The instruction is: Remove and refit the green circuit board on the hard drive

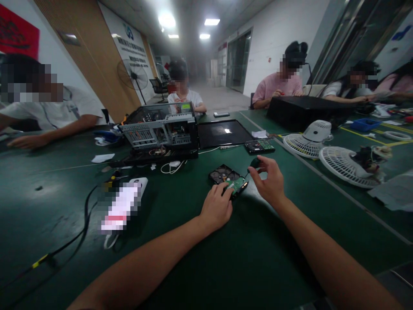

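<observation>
A hard drive [225,173] lies on the green table in front of me, with a green circuit board [238,185] showing on its near right part. My left hand [215,207] grips the near left side of the drive, fingers curled over the board's edge. Between the thumb and fingers of my right hand [270,180] is a small screwdriver [254,163] with a dark handle. Its thin shaft points down to the right end of the drive; whether the tip sits in a screw is too small to tell.
Beyond the drive are another hard drive [260,146], a black panel [222,133] and an opened computer case [158,133]. A phone [124,206] with a cable lies left. White fan parts [301,144] stand right. Several people [183,92] sit around the table [180,275].
</observation>
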A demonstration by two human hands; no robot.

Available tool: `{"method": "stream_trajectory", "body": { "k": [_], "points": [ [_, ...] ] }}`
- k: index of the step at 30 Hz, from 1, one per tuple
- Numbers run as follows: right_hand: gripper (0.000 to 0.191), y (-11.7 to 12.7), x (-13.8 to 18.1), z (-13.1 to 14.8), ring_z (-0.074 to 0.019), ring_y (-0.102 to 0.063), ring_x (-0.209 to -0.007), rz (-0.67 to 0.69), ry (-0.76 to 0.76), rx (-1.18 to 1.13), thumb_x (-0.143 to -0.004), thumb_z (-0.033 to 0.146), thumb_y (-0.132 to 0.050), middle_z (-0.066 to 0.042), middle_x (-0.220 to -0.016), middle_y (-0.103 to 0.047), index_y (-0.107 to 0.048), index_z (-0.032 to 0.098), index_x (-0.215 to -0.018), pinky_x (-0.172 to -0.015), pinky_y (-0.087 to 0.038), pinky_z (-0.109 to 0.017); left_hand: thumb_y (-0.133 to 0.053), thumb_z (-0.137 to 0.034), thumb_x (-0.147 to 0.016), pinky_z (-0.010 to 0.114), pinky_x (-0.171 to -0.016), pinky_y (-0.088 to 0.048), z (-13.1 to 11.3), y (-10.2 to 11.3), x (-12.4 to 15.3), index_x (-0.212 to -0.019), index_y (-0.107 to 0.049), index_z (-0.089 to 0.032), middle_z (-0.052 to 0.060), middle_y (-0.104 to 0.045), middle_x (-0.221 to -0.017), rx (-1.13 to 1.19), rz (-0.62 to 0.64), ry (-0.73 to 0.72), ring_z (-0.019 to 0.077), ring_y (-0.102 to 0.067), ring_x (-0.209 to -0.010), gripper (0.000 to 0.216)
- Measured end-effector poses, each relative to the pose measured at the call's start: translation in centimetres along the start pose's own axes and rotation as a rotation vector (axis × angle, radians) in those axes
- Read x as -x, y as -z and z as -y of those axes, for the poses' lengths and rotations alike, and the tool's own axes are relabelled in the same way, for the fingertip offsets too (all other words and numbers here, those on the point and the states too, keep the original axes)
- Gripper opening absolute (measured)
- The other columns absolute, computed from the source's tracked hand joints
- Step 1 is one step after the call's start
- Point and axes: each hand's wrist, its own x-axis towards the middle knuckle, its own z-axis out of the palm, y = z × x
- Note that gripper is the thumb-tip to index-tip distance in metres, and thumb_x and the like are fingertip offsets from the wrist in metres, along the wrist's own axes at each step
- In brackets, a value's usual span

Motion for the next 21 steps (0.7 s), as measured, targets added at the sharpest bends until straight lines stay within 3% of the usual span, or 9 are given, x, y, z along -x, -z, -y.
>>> {"method": "stream_trajectory", "body": {
  "k": [4,14,21],
  "points": [
    [0.046,0.08,-0.01,0.15,-0.0210,-0.068,-0.088,0.005,0.016,0.029,-0.094,0.029,-0.061,-0.011,-0.116,-0.064,-0.049,0.023,-0.139,-0.076,-0.062,-0.041,-0.057,-0.019,-0.089,0.050,-0.104,-0.048,0.06,-0.13,-0.01,-0.136,-0.052,-0.022,0.012,-0.049,-0.143,-0.001,0.004,0.003,0.0308,-0.049,-0.127,0.047],
    [0.049,-0.28,-0.06,-0.42,-0.0254,-0.068,-0.107,-0.058,0.046,-0.077,-0.090,0.027,-0.067,-0.015,-0.139,-0.057,-0.049,0.024,-0.136,-0.079,-0.065,-0.043,-0.056,-0.020,-0.090,0.050,-0.104,-0.048,0.06,-0.13,0.00,-0.137,-0.052,-0.023,0.012,-0.048,-0.143,0.003,0.004,0.005,0.0309,-0.049,-0.128,0.047],
    [0.044,-0.19,0.00,0.09,-0.0181,-0.065,-0.078,-0.089,0.038,0.054,-0.089,0.028,-0.068,-0.011,-0.126,-0.062,-0.052,0.024,-0.129,-0.073,-0.061,-0.042,-0.057,-0.020,-0.090,0.049,-0.103,-0.049,0.10,-0.16,-0.03,-0.137,-0.052,-0.022,0.012,-0.049,-0.143,-0.001,0.008,0.002,0.0309,-0.049,-0.126,0.047]
  ]
}}
